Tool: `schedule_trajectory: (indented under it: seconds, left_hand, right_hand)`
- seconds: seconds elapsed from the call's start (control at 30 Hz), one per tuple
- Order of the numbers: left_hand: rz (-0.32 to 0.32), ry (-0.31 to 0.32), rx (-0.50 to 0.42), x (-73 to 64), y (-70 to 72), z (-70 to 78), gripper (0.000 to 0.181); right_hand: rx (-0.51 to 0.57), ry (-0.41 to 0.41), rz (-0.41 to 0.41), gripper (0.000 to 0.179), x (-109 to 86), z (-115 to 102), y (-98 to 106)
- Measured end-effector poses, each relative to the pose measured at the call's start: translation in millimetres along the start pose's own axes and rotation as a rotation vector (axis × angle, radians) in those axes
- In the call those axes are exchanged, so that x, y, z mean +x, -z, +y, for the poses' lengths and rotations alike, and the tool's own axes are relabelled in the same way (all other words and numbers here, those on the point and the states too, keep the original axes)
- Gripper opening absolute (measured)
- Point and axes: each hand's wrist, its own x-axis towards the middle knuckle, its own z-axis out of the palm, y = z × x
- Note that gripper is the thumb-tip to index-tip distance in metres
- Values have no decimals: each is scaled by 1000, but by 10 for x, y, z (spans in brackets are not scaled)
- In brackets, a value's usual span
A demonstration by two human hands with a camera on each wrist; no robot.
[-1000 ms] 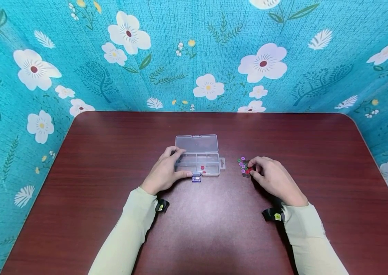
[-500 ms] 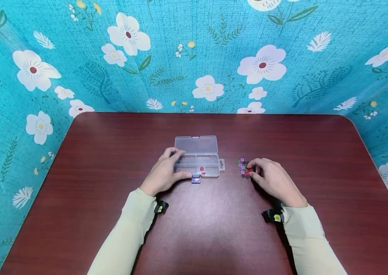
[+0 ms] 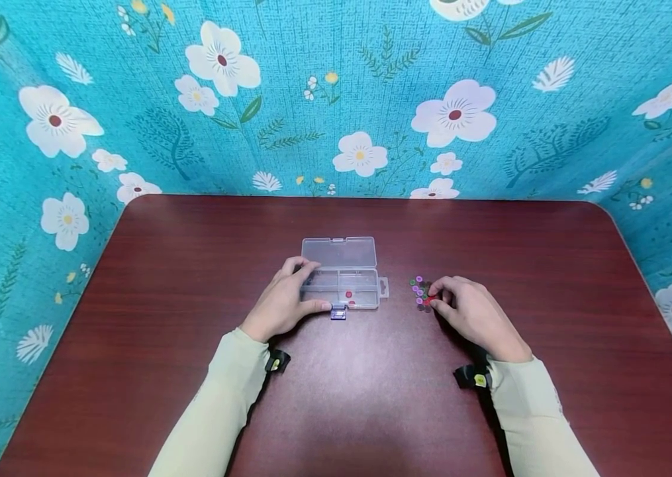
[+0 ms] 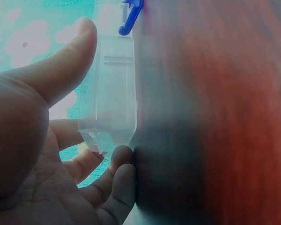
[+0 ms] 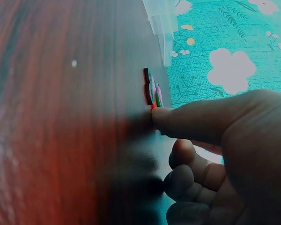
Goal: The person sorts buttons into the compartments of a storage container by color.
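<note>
A clear plastic compartment box [image 3: 367,298] lies on the table with its lid [image 3: 338,253] folded back. My left hand [image 3: 279,299] holds its left end, thumb along the front side and fingers around the end and back. The blue latch [image 3: 338,313] hangs at the front, close to the thumb. Inside a front compartment are red discs [image 3: 349,294]. To the right of the box lies a small pile of button-like discs [image 3: 419,291] in purple, green, dark and red. My right hand [image 3: 475,311] pinches at a red disc [image 5: 153,108] there with thumb and forefinger, partly hiding the pile.
The dark red-brown table [image 3: 347,397] extends on all sides of the box. A clear hanging tab [image 3: 384,287] sticks out from the box's right end towards the pile. Behind the table hangs a blue flowered cloth [image 3: 300,99].
Both hands stay almost still at the box and the pile. The whole head view shifts very slightly.
</note>
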Motion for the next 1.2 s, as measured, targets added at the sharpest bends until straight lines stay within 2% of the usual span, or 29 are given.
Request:
schedule_trajectory:
  seconds: [0.4, 1.03, 1.2]
  left_hand:
    - [8, -12, -10, -25, -27, -16, 78]
    - [13, -16, -3, -10, -30, -25, 77]
    - [12, 5, -6, -9, -28, -18, 77]
  right_hand:
    - [12, -33, -5, 9, -36, -16, 2]
    - [-4, -1, 24, 13, -41, -8, -8]
    - [-8, 15, 34, 14, -39, -14, -5]
